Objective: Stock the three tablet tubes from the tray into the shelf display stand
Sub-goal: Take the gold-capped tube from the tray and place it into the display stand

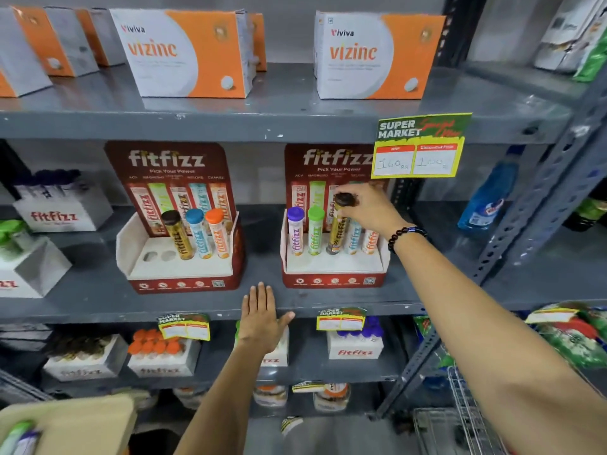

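Observation:
Two red fitfizz display stands sit on the middle shelf. The right stand (333, 280) holds purple (295, 229), green (315, 229), blue and orange tubes. My right hand (368, 208) grips the dark cap of a gold tablet tube (336, 233) standing in that stand's middle slot. The left stand (184, 277) holds a gold tube (179, 236), a blue one (198, 233) and an orange one (216, 233), with two bare holes at its left. My left hand (262, 318) lies flat and open on the shelf edge between the stands. A tan tray (75, 421) at the bottom left carries a green and a purple tube (19, 436).
Orange and white vizinc boxes (187, 52) line the top shelf. A yellow price tag (418, 147) hangs over the right stand. White fitfizz boxes (354, 343) fill the lower shelf. A blue bottle (486, 198) stands at the right, and a wire basket (460, 418) sits at the bottom right.

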The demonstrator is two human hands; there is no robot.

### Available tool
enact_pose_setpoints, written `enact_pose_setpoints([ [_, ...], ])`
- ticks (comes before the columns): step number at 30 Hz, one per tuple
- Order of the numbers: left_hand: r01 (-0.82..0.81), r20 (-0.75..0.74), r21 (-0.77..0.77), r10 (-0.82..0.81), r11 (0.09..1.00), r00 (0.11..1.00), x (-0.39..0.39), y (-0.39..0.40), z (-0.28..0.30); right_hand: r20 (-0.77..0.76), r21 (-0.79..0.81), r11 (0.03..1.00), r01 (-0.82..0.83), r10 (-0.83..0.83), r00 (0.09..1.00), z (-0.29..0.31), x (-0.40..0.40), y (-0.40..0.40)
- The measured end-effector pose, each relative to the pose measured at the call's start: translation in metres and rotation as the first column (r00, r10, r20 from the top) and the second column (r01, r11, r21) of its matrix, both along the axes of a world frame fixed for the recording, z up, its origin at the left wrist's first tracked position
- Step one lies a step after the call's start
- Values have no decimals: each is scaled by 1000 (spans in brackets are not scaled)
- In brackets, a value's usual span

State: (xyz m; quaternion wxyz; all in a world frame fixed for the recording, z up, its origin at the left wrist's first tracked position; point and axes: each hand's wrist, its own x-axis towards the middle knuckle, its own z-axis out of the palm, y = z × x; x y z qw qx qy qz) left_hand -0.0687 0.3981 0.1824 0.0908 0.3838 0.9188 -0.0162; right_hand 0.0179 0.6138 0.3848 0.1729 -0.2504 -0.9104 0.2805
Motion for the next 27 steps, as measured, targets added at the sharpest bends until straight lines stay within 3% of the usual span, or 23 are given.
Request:
enact_pose_setpoints([
  [10,6,-54,-21,-7,1000,999,2,0,-3,19,49,999,23,-24,1000,0,-9,-3],
  [27,16,-37,-11,-16,1000,999,-2,-2,-5,215,227,971,71,-121,969,-3,-6,-7],
])
